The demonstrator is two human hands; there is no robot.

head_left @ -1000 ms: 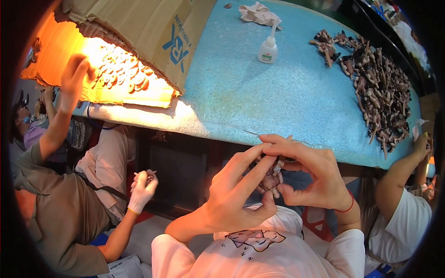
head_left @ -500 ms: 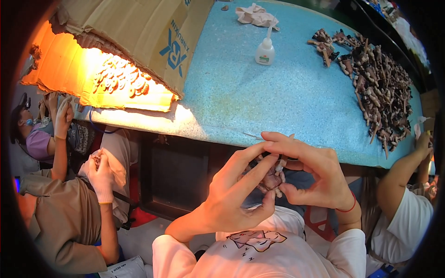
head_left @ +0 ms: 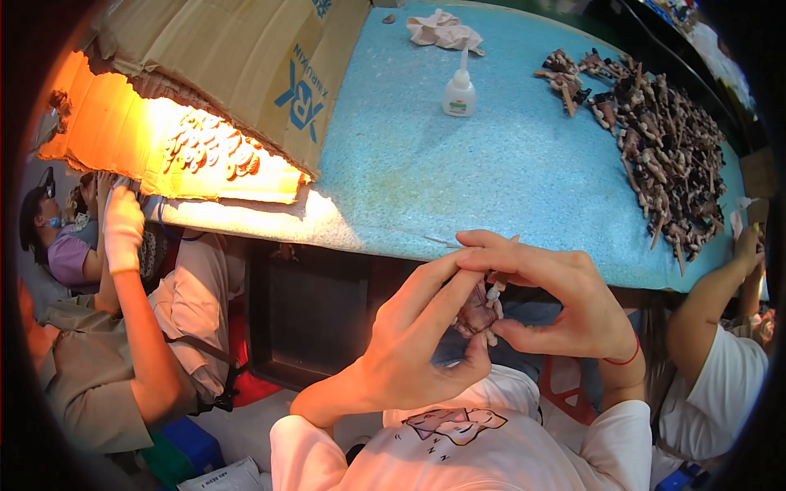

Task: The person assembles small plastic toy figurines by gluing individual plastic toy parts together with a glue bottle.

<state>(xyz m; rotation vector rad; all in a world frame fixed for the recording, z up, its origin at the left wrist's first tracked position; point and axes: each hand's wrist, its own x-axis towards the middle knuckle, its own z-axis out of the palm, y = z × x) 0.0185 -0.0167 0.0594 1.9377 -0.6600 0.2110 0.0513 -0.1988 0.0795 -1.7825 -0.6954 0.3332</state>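
Observation:
Just below the table's near edge, my hands hold a small brownish figurine point(head_left: 476, 316) with pale limb-like parts. My left hand point(head_left: 413, 331) has its thumb under the figurine and its long fingers over the far side. From the other side, my right hand point(head_left: 561, 303) pinches the figurine's lower end with the thumb, its fingertips meeting the left ones. Fingers hide much of the figurine. A thin pointed sliver point(head_left: 440, 241) shows beside the fingertips; whether it is held or lies on the table I cannot tell.
A pile of similar dark figurines with sticks point(head_left: 667, 164) covers the blue table's right side. A white dropper bottle point(head_left: 459, 98) and crumpled cloth point(head_left: 444, 31) stand farther back. Left is a lit cardboard box point(head_left: 237, 49) with small pieces point(head_left: 209, 143); below, a black tray point(head_left: 307, 319). Co-workers sit on both sides.
The co-worker on the left has raised a gloved hand from the lap toward the box. My hands keep their grip on the figurine, which has shifted only slightly.

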